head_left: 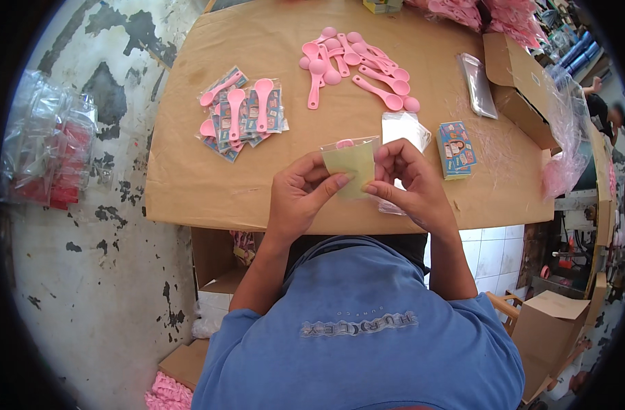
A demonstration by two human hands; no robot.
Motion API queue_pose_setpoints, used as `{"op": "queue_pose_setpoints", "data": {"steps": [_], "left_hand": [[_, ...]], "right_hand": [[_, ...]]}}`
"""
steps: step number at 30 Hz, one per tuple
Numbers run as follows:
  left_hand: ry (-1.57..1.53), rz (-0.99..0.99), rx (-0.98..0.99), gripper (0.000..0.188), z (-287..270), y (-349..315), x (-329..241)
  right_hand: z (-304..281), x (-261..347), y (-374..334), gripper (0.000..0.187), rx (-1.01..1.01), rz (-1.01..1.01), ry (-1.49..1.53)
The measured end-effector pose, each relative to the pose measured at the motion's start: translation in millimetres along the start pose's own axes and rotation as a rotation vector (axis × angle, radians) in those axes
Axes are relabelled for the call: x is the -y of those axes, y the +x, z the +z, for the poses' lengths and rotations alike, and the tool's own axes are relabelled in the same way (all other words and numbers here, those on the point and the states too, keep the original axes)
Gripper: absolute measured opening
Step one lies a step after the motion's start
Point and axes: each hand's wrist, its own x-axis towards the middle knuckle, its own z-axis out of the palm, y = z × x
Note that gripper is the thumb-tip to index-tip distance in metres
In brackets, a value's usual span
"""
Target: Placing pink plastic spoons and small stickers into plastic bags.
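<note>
Between both hands, near the table's front edge, is a clear plastic bag (353, 162) with a pale yellow-green card in it. A bit of pink shows at its top; the rest of that pink thing is hidden behind the card. My left hand (300, 195) pinches the bag's left side, thumb across the front. On its right edge, my right hand (409, 183) is closed with thumb and fingertips at the plastic. Beneath and behind the right hand lies a stack of clear bags (400, 126). Right of it sits a stack of printed blue cards (456, 152).
Bagged pink spoons on cards (235, 116) are piled at left. Loose pink spoons (333, 58) lie at the far middle. A packet of clear bags (478, 85) and a cardboard box (521, 89) stand at right. Plastic bags (49, 143) hang on the left wall.
</note>
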Motion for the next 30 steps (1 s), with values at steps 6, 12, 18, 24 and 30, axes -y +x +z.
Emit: {"op": "queue_pose_setpoints", "data": {"steps": [6,12,18,24,30], "left_hand": [[0.341,0.472,-0.232,0.032,-41,11,-32],[0.802,0.483,-0.464,0.043,-95,34,-54],[0.715,0.565,-0.344,0.055,-74,24,-37],[0.645,0.597,-0.287,0.052,-54,22,-23],[0.601,0.745,-0.056,0.045,-1,35,-8]], "right_hand": [[-16,12,-9,0.017,-0.084,-0.015,-0.335],[-64,56,-29,0.017,-0.110,-0.064,-0.233],[-166,103,-48,0.029,0.045,-0.410,-0.095],[-205,98,-32,0.038,-0.523,0.087,-0.726],[-168,80,-33,0.038,-0.863,-0.017,-1.629]]}}
